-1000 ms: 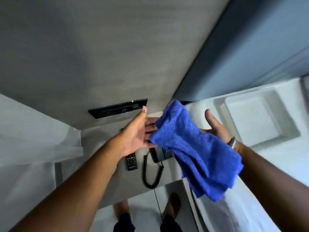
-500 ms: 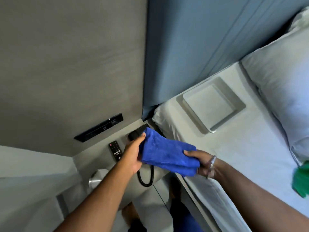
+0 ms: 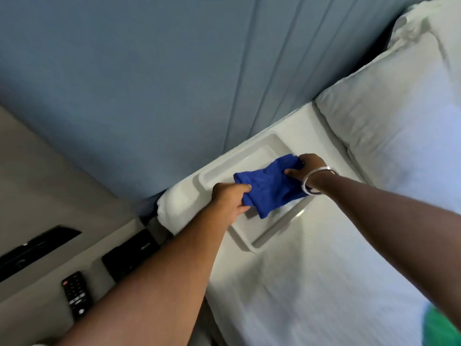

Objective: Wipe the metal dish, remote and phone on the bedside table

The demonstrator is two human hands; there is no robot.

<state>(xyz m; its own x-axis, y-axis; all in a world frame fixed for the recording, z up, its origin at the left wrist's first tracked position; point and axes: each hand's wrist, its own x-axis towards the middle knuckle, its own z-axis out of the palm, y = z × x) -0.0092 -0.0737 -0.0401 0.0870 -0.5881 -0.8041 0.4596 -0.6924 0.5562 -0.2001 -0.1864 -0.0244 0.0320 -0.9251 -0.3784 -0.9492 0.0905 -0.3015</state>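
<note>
A folded blue cloth [image 3: 268, 187] lies over a pale rectangular tray [image 3: 264, 233] that rests on the bed beside the headboard. My left hand [image 3: 230, 202] grips the cloth's near left end. My right hand [image 3: 308, 167], with a bangle on the wrist, grips its far right end. At lower left, on the bedside table [image 3: 22, 318], lies a black remote [image 3: 76, 294]. The black phone [image 3: 131, 255] sits next to it, partly hidden by my left forearm. The metal dish is out of view.
A white pillow [image 3: 399, 116] fills the upper right of the bed [image 3: 311, 283]. A blue padded headboard [image 3: 174, 71] rises behind. A black wall panel [image 3: 37, 248] sits above the table. Something green [image 3: 439, 328] shows at the bottom right.
The view swung right from the bedside table to the bed. Both hands carried the blue cloth from above the phone onto the tray.
</note>
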